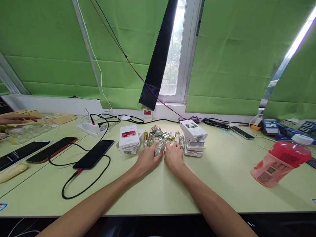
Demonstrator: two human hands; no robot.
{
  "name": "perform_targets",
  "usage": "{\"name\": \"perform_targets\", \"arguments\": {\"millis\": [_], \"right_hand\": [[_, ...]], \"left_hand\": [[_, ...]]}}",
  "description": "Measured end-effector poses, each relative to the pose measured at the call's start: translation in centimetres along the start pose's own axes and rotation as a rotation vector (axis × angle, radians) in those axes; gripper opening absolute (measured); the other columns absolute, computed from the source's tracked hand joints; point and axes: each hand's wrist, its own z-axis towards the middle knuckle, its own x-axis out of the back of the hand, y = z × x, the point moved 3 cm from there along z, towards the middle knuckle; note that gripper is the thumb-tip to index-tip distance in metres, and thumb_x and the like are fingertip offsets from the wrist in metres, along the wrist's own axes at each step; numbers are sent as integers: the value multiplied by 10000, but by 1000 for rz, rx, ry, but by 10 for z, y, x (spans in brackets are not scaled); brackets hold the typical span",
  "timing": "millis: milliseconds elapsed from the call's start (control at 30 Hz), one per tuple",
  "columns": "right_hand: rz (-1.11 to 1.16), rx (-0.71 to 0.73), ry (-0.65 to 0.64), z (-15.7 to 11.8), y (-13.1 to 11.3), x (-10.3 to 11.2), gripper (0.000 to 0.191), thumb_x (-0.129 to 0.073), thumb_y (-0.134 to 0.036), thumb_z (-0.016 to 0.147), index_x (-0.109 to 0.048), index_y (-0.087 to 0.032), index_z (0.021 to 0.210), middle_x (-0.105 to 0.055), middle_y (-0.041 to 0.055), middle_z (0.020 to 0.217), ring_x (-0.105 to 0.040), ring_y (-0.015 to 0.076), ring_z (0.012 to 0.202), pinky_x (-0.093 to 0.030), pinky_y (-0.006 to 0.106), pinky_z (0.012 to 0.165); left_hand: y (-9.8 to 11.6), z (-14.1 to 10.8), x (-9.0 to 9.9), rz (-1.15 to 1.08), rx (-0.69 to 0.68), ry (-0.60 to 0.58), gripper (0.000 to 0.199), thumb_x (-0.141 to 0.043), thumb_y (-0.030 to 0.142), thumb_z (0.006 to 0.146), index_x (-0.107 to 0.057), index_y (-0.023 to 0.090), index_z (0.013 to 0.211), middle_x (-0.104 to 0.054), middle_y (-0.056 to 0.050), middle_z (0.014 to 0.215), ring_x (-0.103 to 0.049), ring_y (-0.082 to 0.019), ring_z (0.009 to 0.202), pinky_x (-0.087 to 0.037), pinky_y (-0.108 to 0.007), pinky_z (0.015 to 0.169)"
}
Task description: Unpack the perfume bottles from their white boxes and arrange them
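Note:
Several small glass bottles with gold and silver caps [145, 136] stand or lie between two stacks of white boxes. My left hand [148, 158] is curled round a clear oval glass bottle [160, 146] at the front of the group. Beside it, my right hand [174, 156] rests at the right-hand bottles [177, 136], its fingers bent; what they hold is too small to make out. A stack of white boxes with a red picture [129, 135] is left of the hands. The taller stack [194, 131] stands to the right, green picture on top.
Phones [93, 154] and black cables lie left, near a white power strip [93, 127]. A pink bottle [278, 162] with a white cap is at the right. Another person's hand [19, 118] reaches in at the far left, over a clear plastic tray [29, 131].

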Motion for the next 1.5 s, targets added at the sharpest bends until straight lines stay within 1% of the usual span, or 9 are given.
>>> {"name": "perform_targets", "arguments": {"millis": [133,233,467,633,900,1067,1267,1500], "right_hand": [[-33,1,37,-2,-1,0,415,-521,-202,951,-561,-113,1355,-601,262,1248,-649,333,1093,-525,351,782],[-40,-10,26,-2,-1,0,419,-512,-213,954,-556,-113,1359,-612,270,1236,-651,341,1079,-515,366,770],[-61,-1,9,-3,-2,0,506,-500,-219,954,-492,-106,1447,-632,288,1222,-656,362,1059,-502,407,760],[-50,6,17,-2,-2,0,515,-527,-234,948,-498,-101,1445,-632,290,1230,-655,353,1090,-511,383,787],[1,31,38,-3,-3,0,501,-503,-209,961,-493,-96,1449,-624,277,1253,-630,342,1148,-535,372,827],[-23,27,56,-4,-3,2,492,-507,-213,961,-502,-99,1440,-620,267,1260,-647,346,1119,-529,378,833],[-44,10,17,-4,-4,1,494,-510,-226,962,-503,-86,1436,-632,294,1257,-658,369,1113,-517,399,813],[-39,30,-18,-4,-4,3,509,-510,-209,969,-480,-84,1461,-687,262,1195,-669,357,1119,-513,369,808]], "left_hand": [[0,0,0,-9,11,-12,279,-514,442,916,-565,231,1090,-702,-21,707,-670,-245,680,-346,-310,586],[0,0,-1,-10,5,-15,277,-508,447,920,-555,232,1089,-701,-20,703,-668,-242,677,-350,-304,589],[-2,0,-2,-15,2,-7,270,-506,452,921,-553,230,1066,-690,-19,692,-657,-237,652,-331,-298,570],[-3,1,-2,-13,7,-12,295,-500,454,921,-561,228,1099,-700,-29,703,-669,-254,675,-348,-307,585],[-3,1,-2,-31,-19,9,278,-484,472,926,-546,232,1053,-679,-26,691,-647,-243,647,-328,-303,564],[-3,0,-2,-30,-21,10,273,-488,467,927,-543,232,1055,-679,-24,691,-641,-240,641,-323,-303,564],[-4,0,-2,-25,-18,6,263,-499,460,924,-547,227,1036,-680,-25,693,-641,-237,643,-324,-300,561],[-4,1,-2,-20,-8,1,274,-500,455,918,-551,223,1055,-672,-19,684,-625,-232,633,-313,-297,556]]}}
